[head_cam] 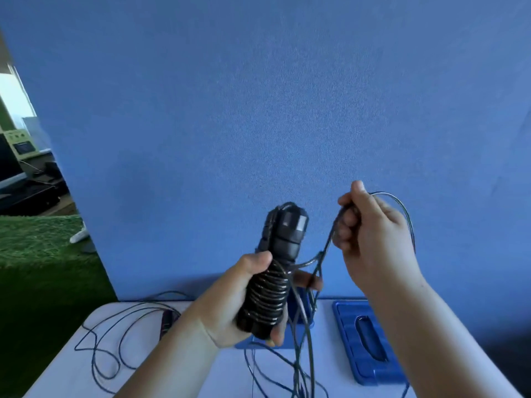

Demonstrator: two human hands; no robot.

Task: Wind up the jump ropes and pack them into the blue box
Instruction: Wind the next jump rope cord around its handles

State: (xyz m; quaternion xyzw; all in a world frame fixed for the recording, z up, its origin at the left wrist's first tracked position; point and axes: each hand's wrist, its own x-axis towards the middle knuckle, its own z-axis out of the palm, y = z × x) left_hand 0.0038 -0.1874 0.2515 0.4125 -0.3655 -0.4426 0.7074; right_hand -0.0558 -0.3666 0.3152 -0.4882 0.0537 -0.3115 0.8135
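Right-hand fingers (349,222) curled shut around a pinch of thin black cord (326,248), drawn taut and slanting down toward the bundle. Right hand (376,239) raised above the tabletop, a slack loop of the same cord arching over its back. Left-hand fingers (277,337) wrapped closed round the lower part of the black handles (283,245), thumb pressed on the upper coils. Left hand (230,305) held the pair upright, many turns of cord already stacked around the lower half.

Below both hands, unwound cord hung in loose strands to the white tabletop (71,377). Blue box (298,311) stood just behind the left hand, mostly hidden; contents impossible to tell. Blue lid (367,340) lay flat to its right, apart from it. Second jump rope (120,337) sprawled unwound at the left of the tabletop, its handle near the left wrist.

Judged as mid-winding of the first rope, nothing packed yet. Next move likely called for carrying the taut cord round the handles again, keeping tension so coils sat snug, and feeding the hanging slack without snagging.
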